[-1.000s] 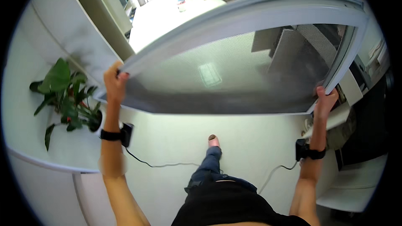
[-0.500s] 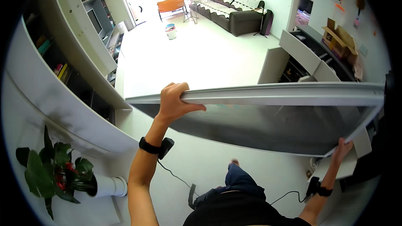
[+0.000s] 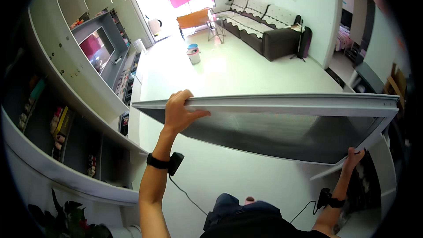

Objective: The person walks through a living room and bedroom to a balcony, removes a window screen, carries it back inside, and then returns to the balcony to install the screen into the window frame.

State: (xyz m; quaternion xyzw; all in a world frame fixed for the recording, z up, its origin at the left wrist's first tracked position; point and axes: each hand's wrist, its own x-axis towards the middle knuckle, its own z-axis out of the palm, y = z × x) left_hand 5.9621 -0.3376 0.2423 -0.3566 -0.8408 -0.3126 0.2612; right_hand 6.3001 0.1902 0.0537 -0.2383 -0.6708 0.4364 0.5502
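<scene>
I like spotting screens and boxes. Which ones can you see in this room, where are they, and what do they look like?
Television screen: set in the grey wall unit at left, flat rectangle, dark with a pink reflection.
Boxes and packages: on the shadowed shelves at lower left, small, yellow, green and reddish, too small to tell apart.
Cardboard box: far right edge, brown, blurred.

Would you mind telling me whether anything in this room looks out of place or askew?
Yes: a large grey-framed mesh screen panel is off any window, carried flat above the pale floor. The left hand grips its far rail and the right hand its lower right corner. No damage or spill is visible.
</scene>
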